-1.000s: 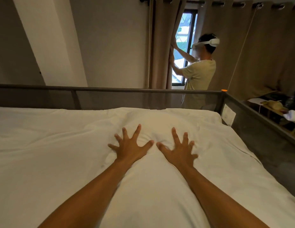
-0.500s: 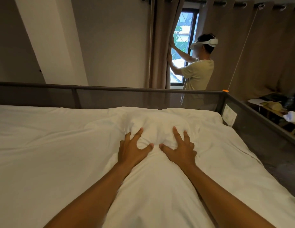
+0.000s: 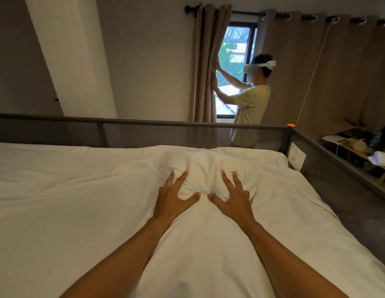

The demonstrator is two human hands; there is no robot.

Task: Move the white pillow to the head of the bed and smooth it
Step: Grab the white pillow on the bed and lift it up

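Observation:
The white pillow [image 3: 205,166] lies lengthways on the white bed [image 3: 69,201], its far end close to the grey rail [image 3: 144,122] at the head of the bed. Both my hands rest on its upper part. My left hand [image 3: 172,201] and my right hand [image 3: 233,201] dig their fingers into the pillow and squeeze a bulge of it between them, with the thumbs almost touching. Some fingers are sunk into the fabric and hidden. My forearms lie over the pillow's near half.
A grey mesh rail also runs along the right side of the bed [image 3: 329,160]. Beyond the head rail a person [image 3: 251,100] stands at the window, holding the brown curtain [image 3: 208,65]. A cluttered wooden shelf [image 3: 359,147] stands at the right.
My hands were flat with fingers splayed on the pillow. The fingers have since curled in and sunk into it, bunching the pillow up between the hands. The view has tilted upward.

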